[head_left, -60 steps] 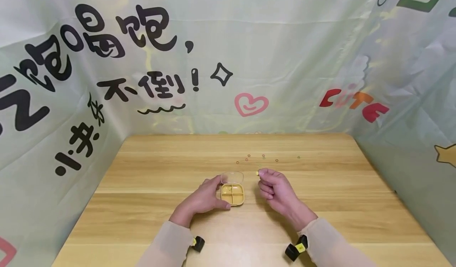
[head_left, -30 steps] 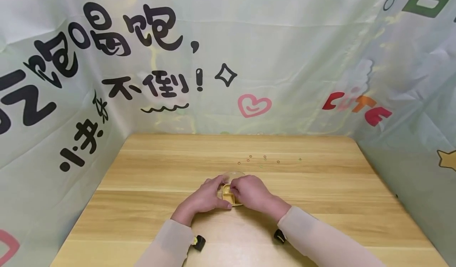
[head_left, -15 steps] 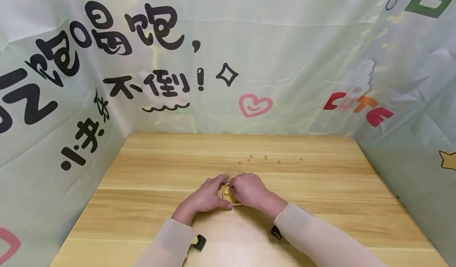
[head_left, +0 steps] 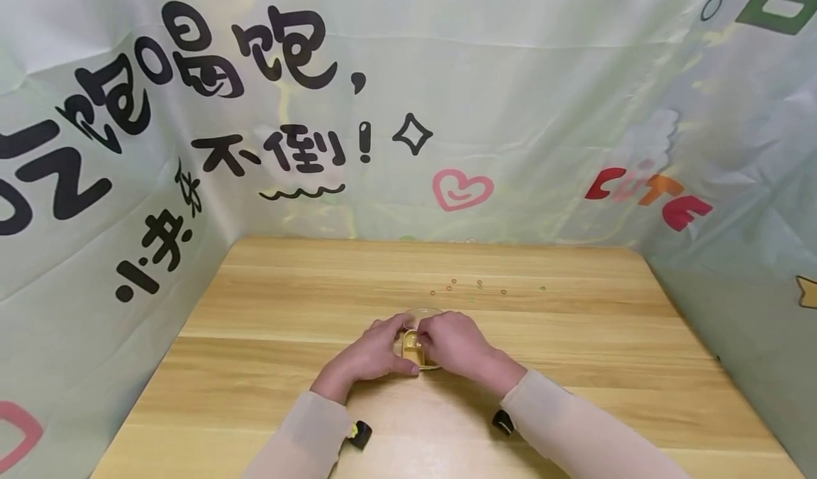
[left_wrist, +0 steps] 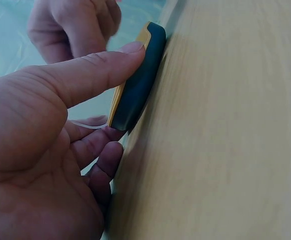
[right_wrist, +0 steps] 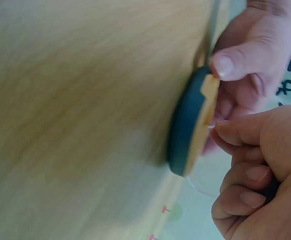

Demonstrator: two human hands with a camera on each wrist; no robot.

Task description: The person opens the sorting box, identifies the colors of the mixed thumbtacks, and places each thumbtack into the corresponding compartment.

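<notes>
A small yellow box (head_left: 412,357) with divided compartments sits on the table, its clear lid (head_left: 424,314) raised at the back. My left hand (head_left: 369,355) grips its left side, thumb along the near edge and fingers behind. In the left wrist view the box's side (left_wrist: 143,80) looks dark blue-green, with the thumb on the yellow rim. My right hand (head_left: 456,344) is over the box's right half and hides it, thumb and forefinger pinched together at the compartments. A tiny pale piece (right_wrist: 211,127) shows at those fingertips in the right wrist view; its kind is unclear.
Several tiny rings, among them a reddish ring (head_left: 449,288), a brown ring (head_left: 503,292) and a green ring (head_left: 543,288), lie scattered on the wooden table (head_left: 574,365) beyond the box. A printed cloth (head_left: 542,110) surrounds the table's back and sides.
My right hand has come left from beside the box, where it pinched a small yellow piece, to over the compartments. It has stayed there since. My left hand keeps its grip on the box.
</notes>
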